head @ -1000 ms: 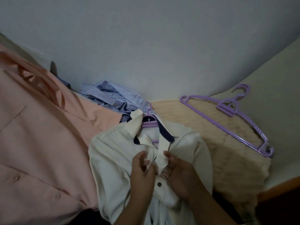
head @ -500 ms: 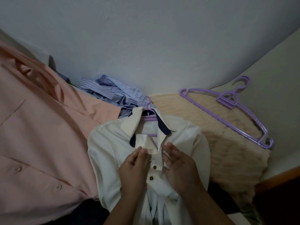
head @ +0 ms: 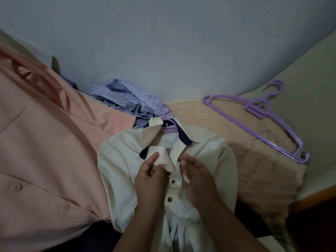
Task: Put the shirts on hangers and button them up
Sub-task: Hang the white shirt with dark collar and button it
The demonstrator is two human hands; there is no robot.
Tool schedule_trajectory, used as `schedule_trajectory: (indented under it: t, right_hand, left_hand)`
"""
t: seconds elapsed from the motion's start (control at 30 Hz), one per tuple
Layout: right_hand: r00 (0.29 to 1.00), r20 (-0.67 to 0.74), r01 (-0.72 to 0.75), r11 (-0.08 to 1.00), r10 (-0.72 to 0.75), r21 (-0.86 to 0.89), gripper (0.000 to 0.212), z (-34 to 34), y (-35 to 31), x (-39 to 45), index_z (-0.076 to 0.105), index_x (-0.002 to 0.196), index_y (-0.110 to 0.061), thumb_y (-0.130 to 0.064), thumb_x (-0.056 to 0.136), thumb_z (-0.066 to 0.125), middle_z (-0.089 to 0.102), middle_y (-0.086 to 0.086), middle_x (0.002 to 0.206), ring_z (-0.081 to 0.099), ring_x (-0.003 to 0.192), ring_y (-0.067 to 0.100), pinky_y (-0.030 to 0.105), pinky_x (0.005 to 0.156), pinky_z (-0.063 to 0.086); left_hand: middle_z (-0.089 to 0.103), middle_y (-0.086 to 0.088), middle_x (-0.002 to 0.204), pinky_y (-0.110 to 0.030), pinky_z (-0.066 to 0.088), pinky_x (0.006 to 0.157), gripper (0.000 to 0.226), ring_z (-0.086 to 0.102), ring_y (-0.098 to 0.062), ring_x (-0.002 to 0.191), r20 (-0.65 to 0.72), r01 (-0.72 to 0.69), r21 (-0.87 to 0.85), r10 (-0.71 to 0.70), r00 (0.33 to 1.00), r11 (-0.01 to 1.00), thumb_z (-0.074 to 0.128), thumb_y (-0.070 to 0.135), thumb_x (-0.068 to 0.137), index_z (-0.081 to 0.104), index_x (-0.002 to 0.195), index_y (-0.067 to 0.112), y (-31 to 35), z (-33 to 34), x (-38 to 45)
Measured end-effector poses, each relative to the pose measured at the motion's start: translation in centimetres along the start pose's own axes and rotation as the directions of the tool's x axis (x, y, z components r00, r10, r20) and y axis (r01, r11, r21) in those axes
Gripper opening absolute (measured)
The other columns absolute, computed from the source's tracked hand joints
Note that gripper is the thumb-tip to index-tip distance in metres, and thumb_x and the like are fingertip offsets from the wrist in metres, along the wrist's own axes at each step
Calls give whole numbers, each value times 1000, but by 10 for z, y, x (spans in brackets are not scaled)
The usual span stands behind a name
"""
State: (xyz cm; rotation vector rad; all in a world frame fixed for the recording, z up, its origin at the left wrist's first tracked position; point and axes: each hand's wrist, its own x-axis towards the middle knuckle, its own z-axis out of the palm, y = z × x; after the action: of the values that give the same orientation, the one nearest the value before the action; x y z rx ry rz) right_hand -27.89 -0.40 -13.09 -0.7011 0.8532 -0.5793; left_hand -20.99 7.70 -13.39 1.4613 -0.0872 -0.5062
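Shirt: the cream shirt [head: 127, 160] lies face up in front of me, already on a purple hanger [head: 168, 127] whose hook shows above the collar; it rests partly on the fuzzy beige blanket [head: 254, 160].
Placket: three dark buttons show down the front. The top button [head: 179, 159] is not yet through its hole, and the two below it look closed, though I cannot be sure.
Left hand: my left hand [head: 149, 179] pinches the loose buttonhole edge of the placket near the collar.
Right hand: my right hand [head: 197, 179] curls round the button side, fingertips just beside the top button.
How to do it well: I should bring the two edges level, so the hole sits right over the button, then tip the button on its edge and push it through with my thumb.
Risk: the fabric is soft and could bunch, so I may catch the wrong hole.
Nearby: a peach shirt [head: 45, 151] to my left, a blue striped shirt [head: 127, 100] behind, and spare purple hangers [head: 263, 113] to my right.
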Motion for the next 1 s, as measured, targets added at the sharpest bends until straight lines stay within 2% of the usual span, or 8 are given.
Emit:
schedule_trajectory:
  t: [0.2,0.37,0.43,0.6,0.67,0.77,0.9,1.0]
  right_hand:
    - [989,-147,-4,995,-10,-97,16,12,2,5,70,87,-16,-2,80,70,72,4,88,65,81,16,35,77,54]
    - [974,-223,34,998,-46,-59,14,13,-10,12,67,84,-17,-3,81,68,69,3,87,61,77,12,28,65,45]
    - [969,-231,79,995,-92,-64,13,12,-19,14,67,86,-17,-5,81,68,70,3,91,62,81,13,27,67,46]
    - [949,-91,252,898,-303,-361,13,10,-37,3,68,82,-22,-8,82,69,71,-3,85,64,81,10,22,73,50]
    - [947,-12,265,806,-320,-529,19,10,-26,0,66,76,-23,-5,81,69,68,-5,79,62,75,10,17,68,48]
    - [968,-73,168,837,-240,-521,21,10,1,-2,64,78,-18,2,83,64,66,1,72,61,58,13,22,52,48]
    - [959,-178,124,891,-221,-437,23,12,17,1,62,80,-23,0,83,62,68,3,80,66,69,18,32,65,56]
    - [916,-174,218,814,-361,-538,24,10,14,0,58,78,-29,-7,83,65,66,-6,82,62,76,13,19,65,47]
  left_hand:
    - [41,7,61,-34,45,71,63,44,-15,65,77,30,22,-31,997,999,60,-1,86,49,134,37,-2,0,4]
    - [52,-6,79,-39,52,74,60,52,-20,73,-21,-10,-51,9,1000,999,71,11,84,52,135,33,11,-6,15]
    - [56,-6,78,-31,50,67,56,54,-17,68,-41,-102,90,106,994,991,70,10,84,54,133,32,31,-10,22]
    - [65,15,72,-10,46,58,64,58,5,54,446,-263,592,-38,894,762,73,3,79,52,131,34,76,-32,32]
    - [69,11,91,-11,48,63,67,59,6,61,472,-310,669,-63,879,676,73,6,79,49,135,33,73,-31,26]
    - [68,11,98,-16,53,71,67,62,7,72,293,-162,478,17,956,863,71,1,78,50,129,39,41,-22,10]
    - [59,7,70,-57,54,83,72,57,-17,68,39,32,92,-36,999,995,66,3,81,41,140,37,-5,-12,-9]
    - [65,-7,85,-45,57,82,68,63,-17,71,-4,-7,-19,7,1000,1000,59,-3,89,34,141,32,-8,-2,-20]
